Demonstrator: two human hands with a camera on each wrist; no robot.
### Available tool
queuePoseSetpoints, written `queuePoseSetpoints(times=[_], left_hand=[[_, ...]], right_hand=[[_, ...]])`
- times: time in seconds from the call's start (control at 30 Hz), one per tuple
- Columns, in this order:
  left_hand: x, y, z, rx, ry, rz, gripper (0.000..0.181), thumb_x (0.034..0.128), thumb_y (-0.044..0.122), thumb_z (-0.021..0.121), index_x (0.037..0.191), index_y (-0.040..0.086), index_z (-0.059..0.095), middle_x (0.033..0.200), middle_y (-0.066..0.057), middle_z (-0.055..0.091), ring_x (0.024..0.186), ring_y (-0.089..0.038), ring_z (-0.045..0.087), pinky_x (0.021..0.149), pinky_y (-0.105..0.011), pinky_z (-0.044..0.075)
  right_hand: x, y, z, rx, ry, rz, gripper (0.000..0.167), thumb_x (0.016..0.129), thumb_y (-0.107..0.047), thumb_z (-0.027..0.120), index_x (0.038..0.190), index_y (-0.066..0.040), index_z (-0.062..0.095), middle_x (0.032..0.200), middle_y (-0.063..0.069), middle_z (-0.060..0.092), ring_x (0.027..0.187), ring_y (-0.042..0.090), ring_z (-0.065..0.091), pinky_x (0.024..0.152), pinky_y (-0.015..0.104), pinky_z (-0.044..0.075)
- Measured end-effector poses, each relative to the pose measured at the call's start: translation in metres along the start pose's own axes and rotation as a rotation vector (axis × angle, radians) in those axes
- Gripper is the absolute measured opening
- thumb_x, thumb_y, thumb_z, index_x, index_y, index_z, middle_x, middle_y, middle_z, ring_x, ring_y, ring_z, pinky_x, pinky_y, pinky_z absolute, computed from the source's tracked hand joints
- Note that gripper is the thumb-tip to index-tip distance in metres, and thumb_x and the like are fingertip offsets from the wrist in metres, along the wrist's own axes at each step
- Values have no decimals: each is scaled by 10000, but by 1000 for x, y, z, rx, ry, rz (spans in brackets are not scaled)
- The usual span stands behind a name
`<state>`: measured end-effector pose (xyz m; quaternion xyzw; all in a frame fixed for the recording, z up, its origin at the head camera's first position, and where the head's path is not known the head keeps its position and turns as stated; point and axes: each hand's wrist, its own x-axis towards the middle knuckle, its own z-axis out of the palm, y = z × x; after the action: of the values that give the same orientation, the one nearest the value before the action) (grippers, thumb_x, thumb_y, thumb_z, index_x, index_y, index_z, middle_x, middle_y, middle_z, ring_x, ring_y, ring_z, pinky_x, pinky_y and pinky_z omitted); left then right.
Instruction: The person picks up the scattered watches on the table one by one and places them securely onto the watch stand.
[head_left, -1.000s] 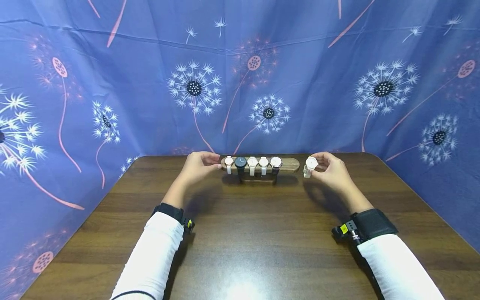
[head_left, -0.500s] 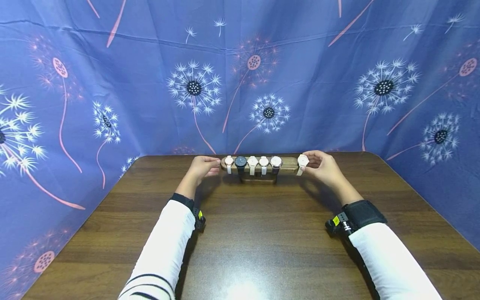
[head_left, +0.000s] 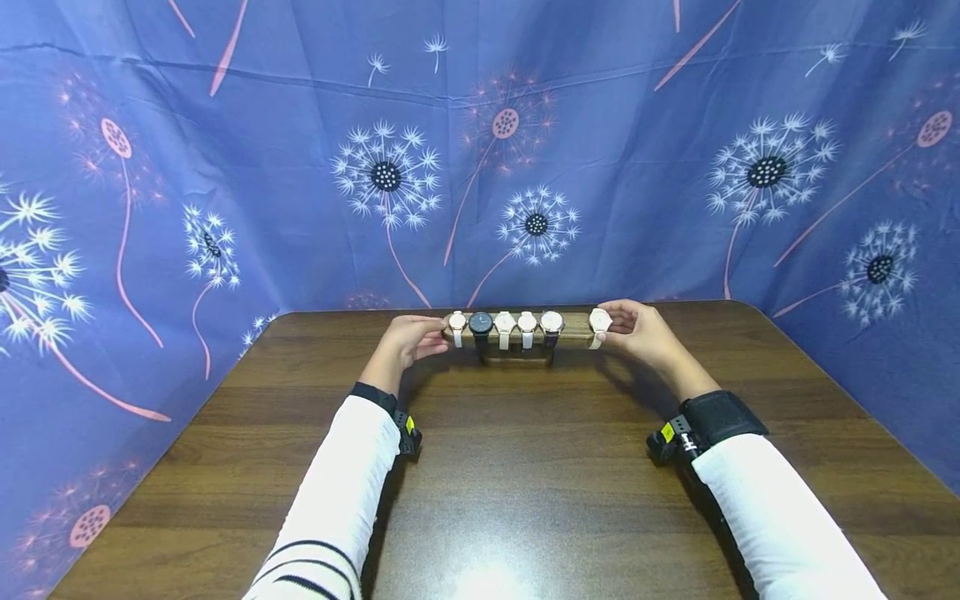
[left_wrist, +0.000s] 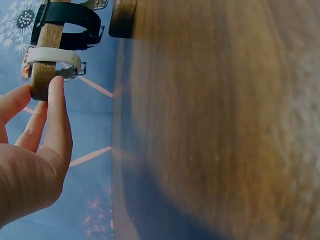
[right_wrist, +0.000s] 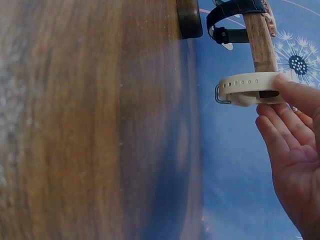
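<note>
A wooden bar-shaped watch stand [head_left: 576, 327] carries several watches near the table's far edge. My left hand [head_left: 408, 337] pinches its left end; in the left wrist view, thumb and fingers meet the bar's tip [left_wrist: 42, 86] beside a white-strapped watch [left_wrist: 47, 55]. At the other end, my right hand [head_left: 647, 335] grips a cream-strapped watch [head_left: 600, 320] by its face side. The right wrist view shows that watch's buckled strap [right_wrist: 245, 82] looped around the bar's right tip. A black watch [head_left: 481, 324] and a dark-strapped watch [head_left: 552, 323] are among the others on the bar.
The brown wooden table [head_left: 480, 467] spreads out in front of the stand. Behind it hangs a blue dandelion-print cloth [head_left: 615, 167]. The stand's dark base [head_left: 517, 357] stands on the table under the bar. Black wrist cameras [head_left: 408, 433] sit on both wrists.
My right hand has moved left with the cream-strapped watch, from beside the stand onto the bar's right end. My left hand has shifted slightly right, onto the bar's left end.
</note>
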<state>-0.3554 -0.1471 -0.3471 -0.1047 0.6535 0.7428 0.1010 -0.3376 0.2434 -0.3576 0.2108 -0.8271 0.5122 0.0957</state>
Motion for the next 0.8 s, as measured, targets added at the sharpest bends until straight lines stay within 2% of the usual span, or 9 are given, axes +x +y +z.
queuePoseSetpoints(times=[0.2,0.47,0.63,0.8], left_hand=[[2,1,0,-16,19,-40,327,903,22,656,1212,-63,590,770,-72,670,601,-150,667,639,-283,589],[3,3,0,-4,9,-53,356,900,13,653,1234,-72,563,758,-84,664,585,-156,666,615,-279,587],[2,4,2,-2,10,-46,343,897,8,651,1219,-76,569,739,-83,668,571,-151,664,607,-272,585],[1,5,2,3,15,-40,329,900,10,647,1211,-74,580,737,-78,669,570,-144,662,616,-273,586]], right_hand=[[1,-5,0,2,-42,53,502,831,41,733,1276,135,521,1202,313,591,1019,176,615,818,129,485],[5,-4,1,-64,-62,23,499,815,16,763,1247,141,545,1149,304,624,1044,347,626,816,156,499],[9,-5,2,-138,-79,18,483,819,-9,769,1237,123,566,1137,283,638,1056,384,623,885,283,519],[14,-7,2,-187,-109,-9,473,803,-4,781,1213,127,583,1091,274,655,1030,397,636,895,394,527]])
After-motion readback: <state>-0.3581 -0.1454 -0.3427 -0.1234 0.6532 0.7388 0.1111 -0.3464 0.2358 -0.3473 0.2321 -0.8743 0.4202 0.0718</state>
